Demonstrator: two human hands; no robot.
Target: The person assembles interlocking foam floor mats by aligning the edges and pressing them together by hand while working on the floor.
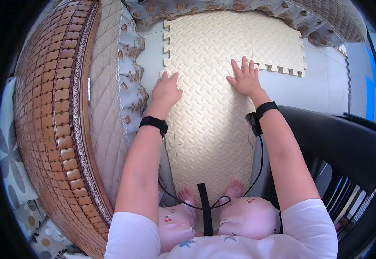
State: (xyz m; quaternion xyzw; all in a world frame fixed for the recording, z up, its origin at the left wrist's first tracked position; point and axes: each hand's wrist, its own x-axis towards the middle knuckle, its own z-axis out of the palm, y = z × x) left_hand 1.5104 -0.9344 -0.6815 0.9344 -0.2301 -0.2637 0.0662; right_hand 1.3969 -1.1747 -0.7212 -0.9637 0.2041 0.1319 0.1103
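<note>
Cream foam floor mat tiles (209, 108) with a raised pattern lie joined in a strip before me, their interlocking teeth showing along the outer edges. My left hand (166, 90) rests at the strip's left edge, thumb out over the mat and fingers pointing forward; some fingertips are hard to make out. On the right edge, by the inner corner where a side tile (278, 45) branches off, my right hand (245, 80) lies flat with its fingers spread. Neither hand holds anything that I can see.
A bed with a brown tile-patterned mat (65, 108) and a frilled floral skirt (132, 86) borders the left. Black furniture (334, 142) stands close on the right. More floral fabric (175, 11) hangs at the far end. A black cable (261, 164) runs between my wrist straps.
</note>
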